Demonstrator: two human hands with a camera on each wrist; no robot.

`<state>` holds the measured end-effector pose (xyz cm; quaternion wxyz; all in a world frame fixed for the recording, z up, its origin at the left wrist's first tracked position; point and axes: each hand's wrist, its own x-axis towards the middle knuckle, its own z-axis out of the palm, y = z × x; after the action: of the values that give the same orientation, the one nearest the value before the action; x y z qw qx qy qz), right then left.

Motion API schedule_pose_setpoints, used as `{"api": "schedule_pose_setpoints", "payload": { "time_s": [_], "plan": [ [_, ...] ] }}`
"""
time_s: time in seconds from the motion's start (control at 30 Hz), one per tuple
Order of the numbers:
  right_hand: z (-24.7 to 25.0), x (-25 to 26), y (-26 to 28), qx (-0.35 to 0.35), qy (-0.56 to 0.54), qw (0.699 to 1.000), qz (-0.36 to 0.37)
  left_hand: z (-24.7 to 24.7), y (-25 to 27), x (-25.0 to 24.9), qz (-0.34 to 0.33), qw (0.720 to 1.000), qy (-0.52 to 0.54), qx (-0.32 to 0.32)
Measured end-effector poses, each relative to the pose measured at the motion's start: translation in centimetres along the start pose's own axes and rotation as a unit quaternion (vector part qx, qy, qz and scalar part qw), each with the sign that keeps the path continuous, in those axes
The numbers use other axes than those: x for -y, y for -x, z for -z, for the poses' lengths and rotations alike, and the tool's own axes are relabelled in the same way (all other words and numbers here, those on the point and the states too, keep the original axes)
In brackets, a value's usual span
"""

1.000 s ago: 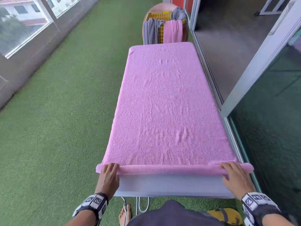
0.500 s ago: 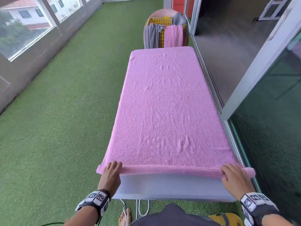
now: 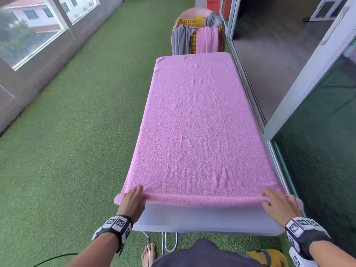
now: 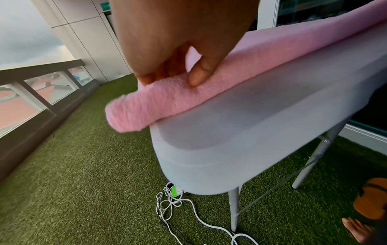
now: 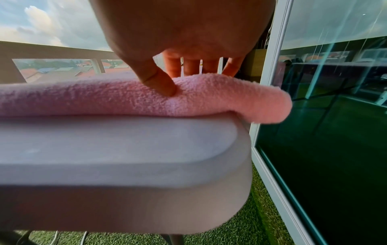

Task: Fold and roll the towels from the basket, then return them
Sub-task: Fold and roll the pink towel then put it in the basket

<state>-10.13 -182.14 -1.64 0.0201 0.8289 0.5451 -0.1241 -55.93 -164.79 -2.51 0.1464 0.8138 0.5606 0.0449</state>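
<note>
A large pink towel [image 3: 200, 122] lies spread along a white table [image 3: 202, 218], its near edge turned into a thin roll [image 4: 167, 99] across the table's width. My left hand [image 3: 133, 199] holds the roll's left end, fingers over the top and thumb [image 4: 199, 77] on the near side. My right hand [image 3: 277, 203] holds the right end [image 5: 230, 96] the same way, thumb [image 5: 165, 86] pressed into the towel. Both roll ends stick out past the table's corners. Beyond the far end stands a yellow basket [image 3: 189, 23].
A grey towel [image 3: 181, 39] and a second pink towel [image 3: 207, 39] hang over the basket's rim. Glass sliding doors [image 3: 317, 170] run close along the table's right side. Artificial grass lies to the left. White cables [image 4: 173, 202] lie under the table by my bare foot [image 3: 148, 255].
Both hands have slid a little further over the rolled edge, and the roll has turned slightly away from me. The view has tilted a little.
</note>
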Motion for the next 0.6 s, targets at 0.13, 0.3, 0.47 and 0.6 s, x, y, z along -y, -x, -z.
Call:
{"api": "schedule_pose_setpoints", "payload": {
  "time_s": [0.13, 0.3, 0.47, 0.6],
  "plan": [
    [-0.5, 0.4, 0.5, -0.061, -0.01, 0.997, 0.048, -0.9, 0.1, 0.3, -0.006, 0.999, -0.033, -0.039],
    [-1.4, -0.1, 0.0, -0.016, -0.029, 0.999, 0.03, -1.9, 0.2, 0.4, -0.024, 0.999, -0.04, -0.017],
    [-1.4, -0.6, -0.7, -0.028, -0.061, 0.998, 0.009, -1.5, -0.5, 0.7, -0.035, 0.998, -0.012, -0.042],
    [-0.5, -0.6, 0.0, 0.024, 0.012, 0.999, 0.021, -0.8, -0.1, 0.7, -0.053, 0.998, -0.046, -0.003]
  ]
}}
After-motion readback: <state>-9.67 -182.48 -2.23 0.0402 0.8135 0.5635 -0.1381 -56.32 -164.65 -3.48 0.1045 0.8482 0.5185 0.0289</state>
